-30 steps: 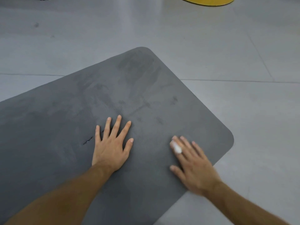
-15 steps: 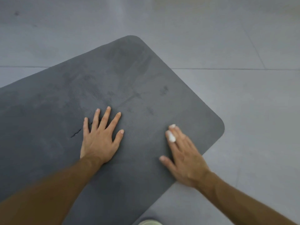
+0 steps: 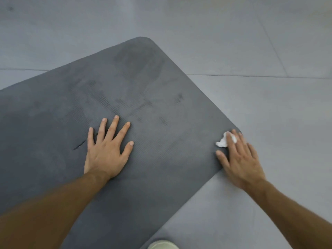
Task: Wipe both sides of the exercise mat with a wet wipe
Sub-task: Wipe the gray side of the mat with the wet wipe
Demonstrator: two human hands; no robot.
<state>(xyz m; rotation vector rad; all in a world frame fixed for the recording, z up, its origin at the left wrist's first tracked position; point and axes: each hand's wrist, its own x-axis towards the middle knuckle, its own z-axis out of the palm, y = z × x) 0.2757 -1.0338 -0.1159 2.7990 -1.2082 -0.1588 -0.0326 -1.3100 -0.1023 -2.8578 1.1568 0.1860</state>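
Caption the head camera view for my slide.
Left hand flat on the grey mat; right hand presses a white wipe near its corner.

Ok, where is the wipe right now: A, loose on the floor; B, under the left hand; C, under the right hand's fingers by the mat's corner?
C: the wet wipe peeks from under the right hand, pressed at the mat corner; the left hand lies flat, holding nothing.
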